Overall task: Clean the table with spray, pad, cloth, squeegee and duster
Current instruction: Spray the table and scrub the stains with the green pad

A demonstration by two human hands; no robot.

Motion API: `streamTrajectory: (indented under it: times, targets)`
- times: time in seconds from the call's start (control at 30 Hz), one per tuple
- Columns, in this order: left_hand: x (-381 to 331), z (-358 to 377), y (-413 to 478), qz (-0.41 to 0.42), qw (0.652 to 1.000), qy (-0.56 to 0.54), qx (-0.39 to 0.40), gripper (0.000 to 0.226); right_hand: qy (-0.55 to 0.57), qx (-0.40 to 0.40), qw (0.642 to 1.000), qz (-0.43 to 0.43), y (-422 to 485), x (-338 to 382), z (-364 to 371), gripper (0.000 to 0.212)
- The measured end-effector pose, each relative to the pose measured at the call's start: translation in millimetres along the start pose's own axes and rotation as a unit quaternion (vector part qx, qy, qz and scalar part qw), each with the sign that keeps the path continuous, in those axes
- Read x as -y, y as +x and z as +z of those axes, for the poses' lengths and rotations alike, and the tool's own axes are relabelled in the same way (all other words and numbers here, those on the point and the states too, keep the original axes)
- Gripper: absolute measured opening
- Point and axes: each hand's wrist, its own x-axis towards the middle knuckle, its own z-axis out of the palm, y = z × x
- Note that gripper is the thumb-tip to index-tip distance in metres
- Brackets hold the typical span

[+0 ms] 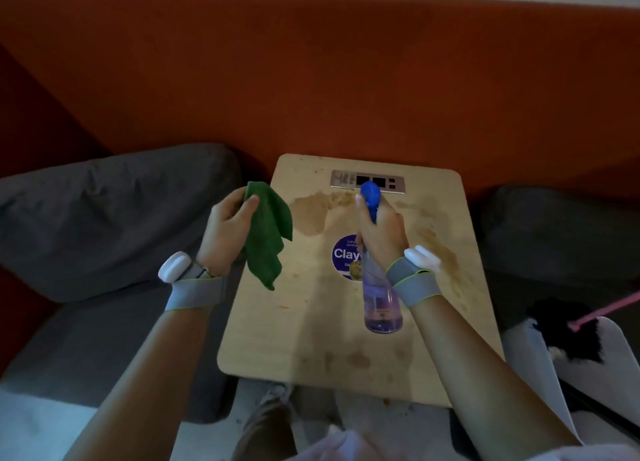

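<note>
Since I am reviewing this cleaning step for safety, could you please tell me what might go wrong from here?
1. The spray bottle in the right hand seems to point toward the metal panel with dark slots at the table's far edge; mist could get into it.
2. The brown stains run close to the right edge, so wiping with the green cloth could push residue onto the grey cushion.

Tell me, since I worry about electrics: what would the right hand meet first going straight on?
Likely the socket panel in the table, just past the spray bottle the right hand grips; depth unclear.
</note>
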Motion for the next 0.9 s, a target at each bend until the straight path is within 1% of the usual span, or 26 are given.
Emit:
streamTrajectory:
  times: [0.1, 0.23, 0.3, 0.37, 0.47, 0.6, 0.67, 0.73, 0.77, 0.83, 0.9]
  targets:
    - [24.5, -10.5, 70.8, -0.005, 0.999, 0.045, 0.012, 0.023, -0.011, 0.005, 1.0, 0.018, 22.0, 9.6, 17.4, 0.039]
    - [72.9, -11.9, 173.2, -0.071, 0.989, 0.125, 0.032, 0.046, 0.005, 0.015, 0.999, 0.05, 54.7, 29.0, 50.1, 0.039]
    - [93.3, -3.2, 214.6, -0.09, 0.98, 0.165, 0.059, 0.05, -0.001, 0.02, 0.998, 0.067, 73.7, 35.2, 72.0, 0.042]
    - [107.1, 9.8, 246.6, -0.095, 0.97, 0.207, 0.089, 0.048, -0.025, 0.02, 0.996, 0.079, 93.4, 40.5, 95.0, 0.044]
    - [122.8, 30.3, 274.8, -0.103, 0.951, 0.253, 0.147, 0.05, -0.053, 0.008, 0.995, 0.083, 118.3, 47.2, 121.4, 0.038]
    - [150.6, 47.9, 303.5, -0.093, 0.926, 0.307, 0.2, 0.057, -0.083, 0.009, 0.99, 0.112, 145.1, 38.9, 147.9, 0.046]
    - [165.6, 52.8, 311.0, -0.07, 0.901, 0.376, 0.204, 0.055, -0.088, 0.005, 0.99, 0.114, 153.2, 30.0, 157.1, 0.047]
    - [176.5, 56.7, 315.1, -0.039, 0.88, 0.439, 0.176, 0.048, -0.094, 0.001, 0.989, 0.118, 161.4, 22.9, 164.0, 0.046]
    - [180.9, 58.4, 313.3, -0.005, 0.874, 0.459, 0.158, 0.046, -0.092, -0.002, 0.988, 0.121, 163.6, 19.3, 164.8, 0.045]
    - [189.2, 61.0, 305.8, 0.089, 0.85, 0.501, 0.135, 0.048, -0.078, -0.006, 0.988, 0.134, 165.1, 14.3, 161.1, 0.038]
    - [203.0, 63.8, 304.9, 0.137, 0.829, 0.526, 0.132, 0.056, -0.059, -0.007, 0.987, 0.147, 169.7, 7.9, 159.1, 0.038]
